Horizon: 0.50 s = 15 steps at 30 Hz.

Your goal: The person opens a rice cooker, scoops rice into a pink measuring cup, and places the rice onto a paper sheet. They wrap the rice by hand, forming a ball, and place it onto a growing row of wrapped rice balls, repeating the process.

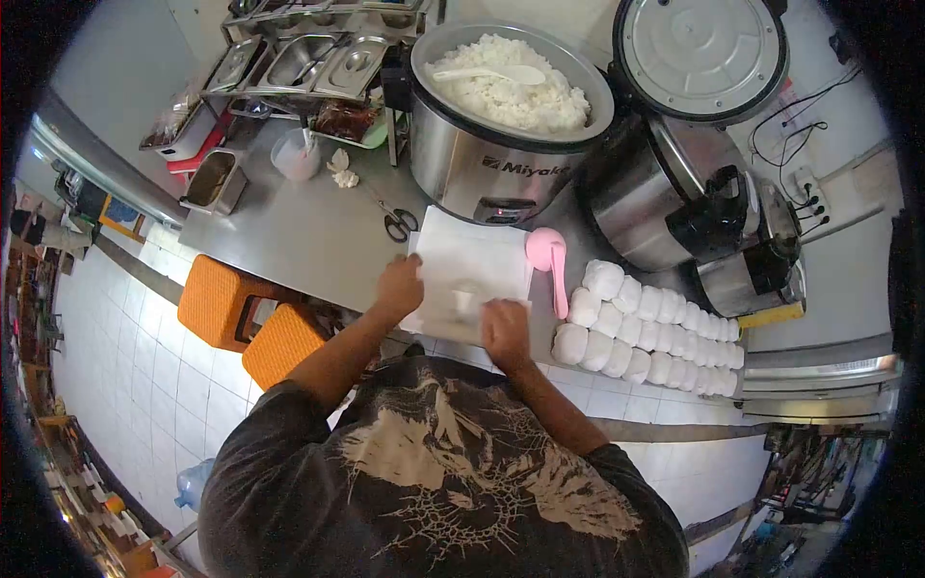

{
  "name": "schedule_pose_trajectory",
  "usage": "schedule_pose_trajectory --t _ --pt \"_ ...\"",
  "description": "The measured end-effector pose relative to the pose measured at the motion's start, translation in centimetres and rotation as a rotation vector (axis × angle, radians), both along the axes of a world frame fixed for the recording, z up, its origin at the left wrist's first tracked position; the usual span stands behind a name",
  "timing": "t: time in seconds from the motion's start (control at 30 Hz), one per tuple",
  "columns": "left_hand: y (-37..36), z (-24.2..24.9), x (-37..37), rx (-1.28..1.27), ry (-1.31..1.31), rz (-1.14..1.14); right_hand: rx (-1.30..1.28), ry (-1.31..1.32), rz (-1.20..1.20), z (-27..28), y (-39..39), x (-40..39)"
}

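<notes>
A stack of white paper sheets (pixel 474 246) lies on the steel counter in front of me. My left hand (pixel 400 289) is closed at the left edge of the paper, fingers curled on it. At the lower right of the stack, my right hand (pixel 506 332) is also closed, pinching the near edge of a sheet; the near part of the paper is smeared by motion. A small whitish patch on the paper between the hands is too blurred to name. Just right of the stack lies a pink scoop (pixel 546 252), its handle toward me.
Behind the paper stands a large rice cooker (pixel 487 173) full of rice (pixel 520 96), with a white paddle (pixel 491 73). Rows of white wrapped bundles (pixel 626 328) sit at right. Scissors (pixel 398 223) and a plastic cup (pixel 295 156) are at left. Orange stools (pixel 217 299) stand below the counter.
</notes>
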<state>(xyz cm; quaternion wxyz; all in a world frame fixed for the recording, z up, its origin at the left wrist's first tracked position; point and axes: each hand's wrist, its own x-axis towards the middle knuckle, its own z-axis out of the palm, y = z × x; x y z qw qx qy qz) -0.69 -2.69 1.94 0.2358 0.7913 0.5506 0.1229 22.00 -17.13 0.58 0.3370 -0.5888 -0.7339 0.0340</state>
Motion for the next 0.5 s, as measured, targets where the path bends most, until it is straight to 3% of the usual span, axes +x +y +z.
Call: schedule_pose_trajectory --t 0.07,0.1,0.2,0.33,0.43,0.5 --pt "3.1 -1.3 1.5 0.099 -0.027 -0.134 0.002 -0.102 0.182 2.0 -0.3 -2.6" --pt "4.7 -1.7 2.3 0.148 -0.044 -0.204 -0.035 -0.125 0.151 1.9 -0.4 -3.2" --pt "7.6 -1.1 4.6 0.129 0.294 -0.254 -0.122 -0.154 0.079 1.9 -0.1 -4.2" --pt "9.8 -1.5 5.2 0.119 0.414 -0.33 -0.222 -0.069 0.086 2.6 0.4 -3.9" --pt "9.8 1.1 4.9 0.033 0.374 -0.428 -0.277 -0.077 0.118 2.9 0.6 -3.2" --pt "8.8 2.9 3.8 0.004 0.095 -0.444 -0.271 -0.122 0.148 3.1 0.7 -2.7"
